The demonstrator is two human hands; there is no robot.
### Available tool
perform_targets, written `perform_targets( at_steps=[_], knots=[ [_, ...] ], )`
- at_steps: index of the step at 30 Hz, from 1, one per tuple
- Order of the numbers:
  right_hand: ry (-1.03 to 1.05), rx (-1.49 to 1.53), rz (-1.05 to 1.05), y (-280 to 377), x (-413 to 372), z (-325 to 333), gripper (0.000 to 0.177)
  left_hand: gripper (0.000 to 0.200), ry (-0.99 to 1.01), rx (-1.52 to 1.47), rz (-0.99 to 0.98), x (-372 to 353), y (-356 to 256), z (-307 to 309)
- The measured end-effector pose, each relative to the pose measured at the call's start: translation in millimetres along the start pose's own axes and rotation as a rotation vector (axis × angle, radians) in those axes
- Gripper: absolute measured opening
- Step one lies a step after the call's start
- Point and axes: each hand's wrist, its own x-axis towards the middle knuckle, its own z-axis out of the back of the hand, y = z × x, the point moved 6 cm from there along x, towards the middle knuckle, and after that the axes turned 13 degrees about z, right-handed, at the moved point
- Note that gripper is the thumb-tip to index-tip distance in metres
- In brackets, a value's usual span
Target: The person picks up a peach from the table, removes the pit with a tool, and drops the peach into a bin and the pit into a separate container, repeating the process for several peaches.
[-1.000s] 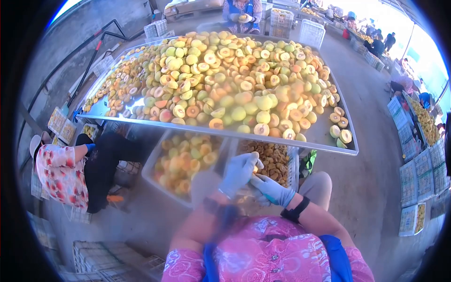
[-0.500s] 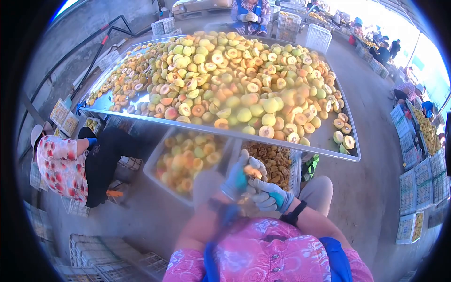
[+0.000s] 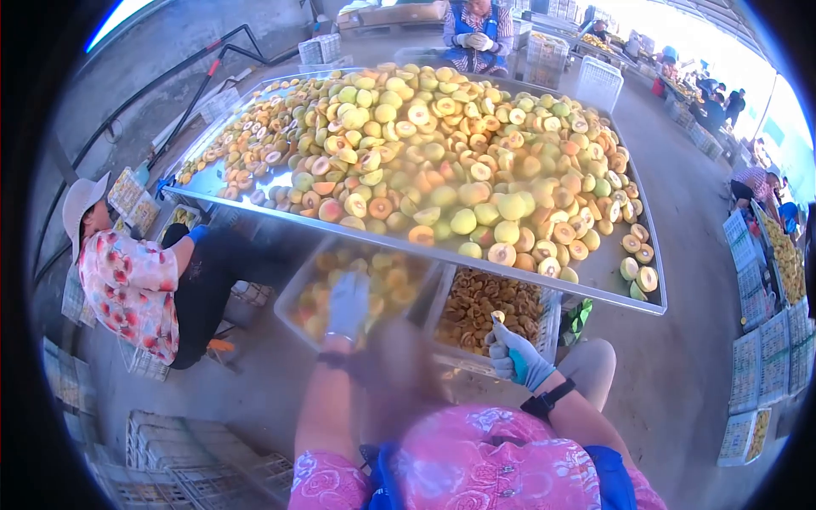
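My left hand (image 3: 347,302), in a pale glove, reaches out flat over a white crate (image 3: 293,299) of peach halves below the table edge; it is blurred and nothing shows in it. My right hand (image 3: 515,357), in a blue-grey glove, stays near my lap, closed on a small tool (image 3: 497,318) whose tip points up beside a crate (image 3: 549,330) filled with brown peach pits. Just beyond both crates a big metal table (image 3: 442,252) carries a heap of whole and halved peaches (image 3: 442,153).
A person in a floral shirt and white hat (image 3: 127,280) crouches at the left by the table. Another person (image 3: 476,30) works at the far end. Empty crates (image 3: 187,467) are stacked at lower left. Trays of fruit (image 3: 765,314) line the floor at right.
My hands were together on a peach half over the pit crate. They have separated: the left swung out over the crate of halves, the right stayed back with the tool.
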Motion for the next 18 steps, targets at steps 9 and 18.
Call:
perform_targets(
  at_steps=[9, 18],
  knots=[
    [-0.027, -0.193, 0.011, 19, -5, -17, 0.037, 0.042, 0.06, 0.023, 0.075, 69, -92, -11],
    [-0.031, -0.253, 0.075, 30, -21, -30, 0.038, 0.054, 0.536, 0.192, 0.372, 115, -110, -84]
  ],
)
